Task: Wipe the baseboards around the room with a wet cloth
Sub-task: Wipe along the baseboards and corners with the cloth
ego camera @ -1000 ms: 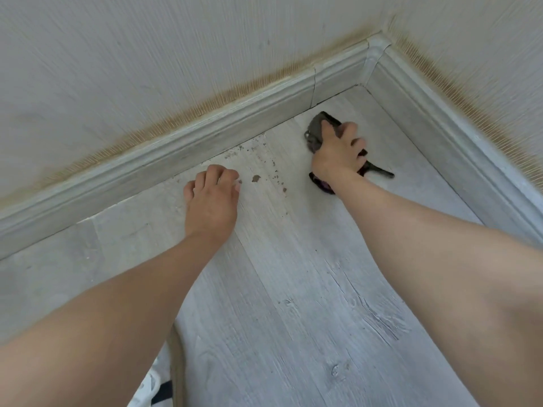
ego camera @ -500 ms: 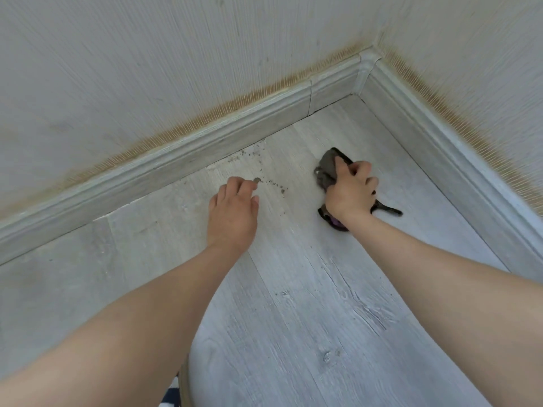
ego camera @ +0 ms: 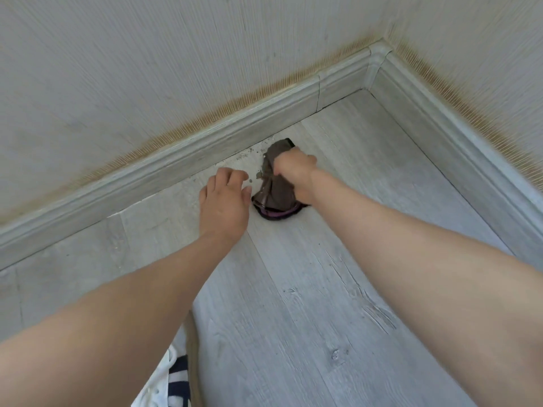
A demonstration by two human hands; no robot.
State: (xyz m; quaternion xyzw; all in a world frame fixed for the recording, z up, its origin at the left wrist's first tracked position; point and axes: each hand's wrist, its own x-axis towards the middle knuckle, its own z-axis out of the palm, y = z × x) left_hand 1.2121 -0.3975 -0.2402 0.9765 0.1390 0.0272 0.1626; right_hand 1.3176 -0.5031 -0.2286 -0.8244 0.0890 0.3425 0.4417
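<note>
Gripping a dark cloth (ego camera: 276, 186), the right hand (ego camera: 296, 171) presses grey floor (ego camera: 293, 304); left hand (ego camera: 224, 198) fingers relaxed.

bare forearms (ego camera: 141, 306), no sleeves; white garment (ego camera: 158, 383), dark stripes.

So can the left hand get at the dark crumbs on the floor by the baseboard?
Probably yes. The left hand rests open on the pale wood-look floor, fingertips beside the dark crumbs, with nothing between. The right hand grips the bunched brown cloth just beyond.
</note>
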